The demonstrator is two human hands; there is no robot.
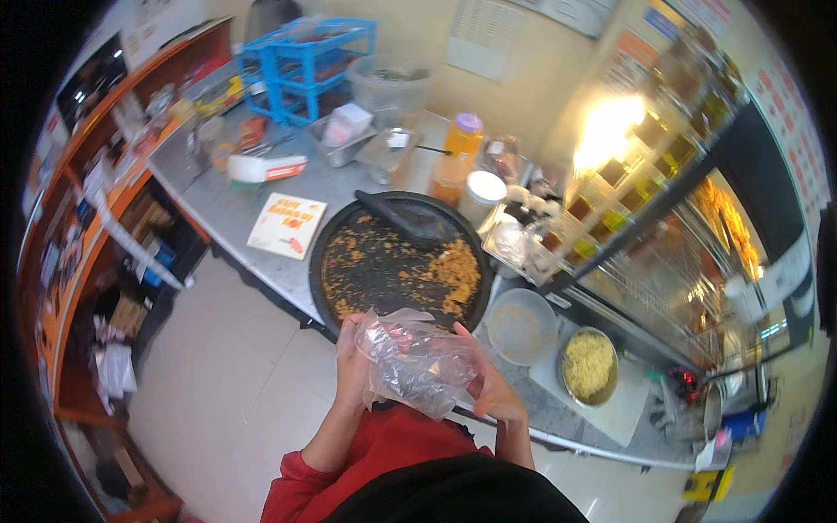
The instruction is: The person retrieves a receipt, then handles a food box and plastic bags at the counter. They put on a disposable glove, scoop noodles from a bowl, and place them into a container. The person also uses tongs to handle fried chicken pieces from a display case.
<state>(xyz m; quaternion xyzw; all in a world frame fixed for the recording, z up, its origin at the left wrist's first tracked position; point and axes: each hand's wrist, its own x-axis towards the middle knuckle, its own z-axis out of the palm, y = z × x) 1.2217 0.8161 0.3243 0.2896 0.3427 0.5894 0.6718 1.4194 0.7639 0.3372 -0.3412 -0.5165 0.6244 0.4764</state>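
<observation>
A crumpled clear plastic bag [422,369] is stretched between my two hands, close to my body. My left hand [353,359] grips its left side, with some fingers hidden by the film. At the bag's right side, my right hand [495,387] holds it with fingers spread along the plastic. Just beyond them lies a large round black stone mortar [373,252] with brownish-orange paste smeared over its face. More of that paste [456,268] is heaped on its right part. A dark stone pestle [399,219] rests across the far side of the mortar.
Right of the mortar are a translucent bowl [521,327] and a metal bowl of shredded pale food [590,367]. A glass display case [647,281] stands along the right. A printed box [288,224], an orange bottle [463,145] and blue racks [307,72] occupy the counter.
</observation>
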